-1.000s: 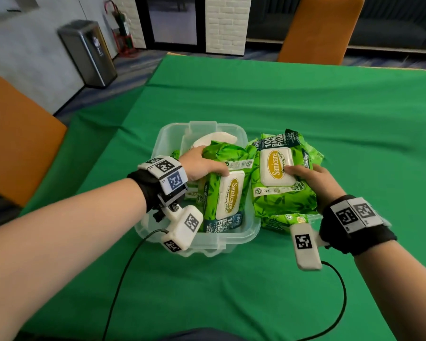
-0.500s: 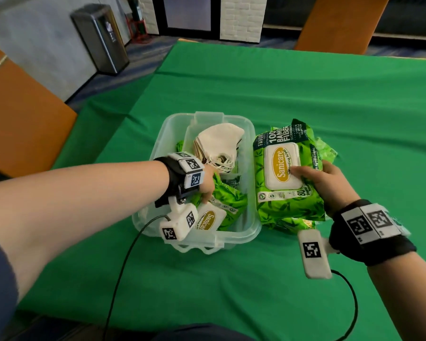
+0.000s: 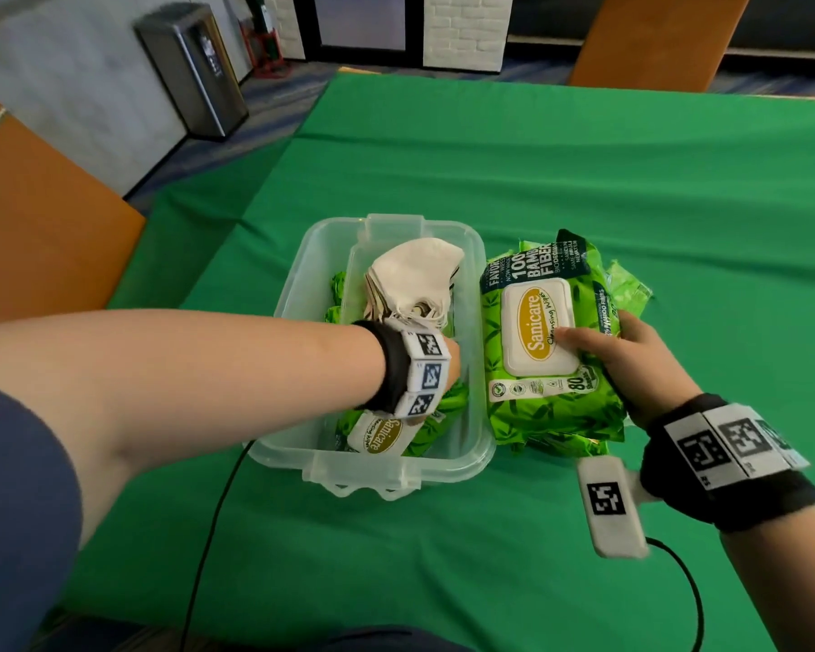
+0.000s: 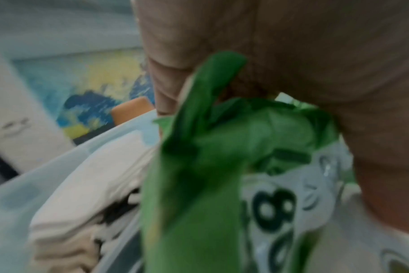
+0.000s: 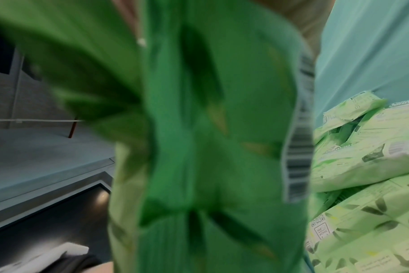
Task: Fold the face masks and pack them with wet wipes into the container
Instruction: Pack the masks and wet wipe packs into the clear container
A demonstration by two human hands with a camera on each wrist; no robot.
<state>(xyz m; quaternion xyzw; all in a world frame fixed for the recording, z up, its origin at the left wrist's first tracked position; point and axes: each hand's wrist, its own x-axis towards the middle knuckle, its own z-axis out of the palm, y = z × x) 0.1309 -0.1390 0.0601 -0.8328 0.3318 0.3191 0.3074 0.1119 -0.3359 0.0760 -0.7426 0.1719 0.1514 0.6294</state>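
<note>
A clear plastic container stands on the green tablecloth. A stack of folded white face masks leans in its far half. My left hand reaches down into its near half and grips the end of a green wet wipes pack lying there. The left wrist view shows the fingers pinching that pack's crimped edge, with the masks beside it. My right hand holds another wipes pack just right of the container, thumb on its white lid and fingers under it.
More green wipes packs lie piled under the held one, also seen in the right wrist view. Cables run from both wrists towards the table's near edge. A grey bin and orange chairs stand beyond the table.
My left hand has pushed its wipes pack down into the near part of the container, uncovering the mask stack. My right hand has kept its hold on the other pack.
</note>
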